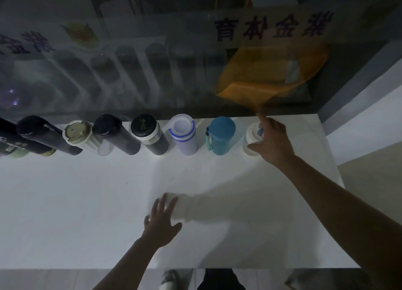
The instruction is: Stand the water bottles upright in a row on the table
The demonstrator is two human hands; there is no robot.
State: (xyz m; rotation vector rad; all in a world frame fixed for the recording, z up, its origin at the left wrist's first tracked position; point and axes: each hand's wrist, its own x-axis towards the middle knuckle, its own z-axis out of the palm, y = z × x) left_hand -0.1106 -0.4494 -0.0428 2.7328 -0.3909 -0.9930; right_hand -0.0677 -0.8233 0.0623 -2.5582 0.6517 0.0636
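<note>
Several water bottles stand upright in a row along the far edge of the white table. From the left they include black bottles, a cream-lidded one, another black bottle, a black bottle with a silver band, a lavender bottle with blue rings and a teal bottle. At the row's right end stands a white bottle. My right hand wraps around it, thumb in front and index finger behind. My left hand lies flat on the table with its fingers spread, holding nothing.
A glass pane rises right behind the row, with an orange bag beyond it. The table's right edge lies close to the white bottle. Its front edge runs below my left arm, with feet and floor beneath.
</note>
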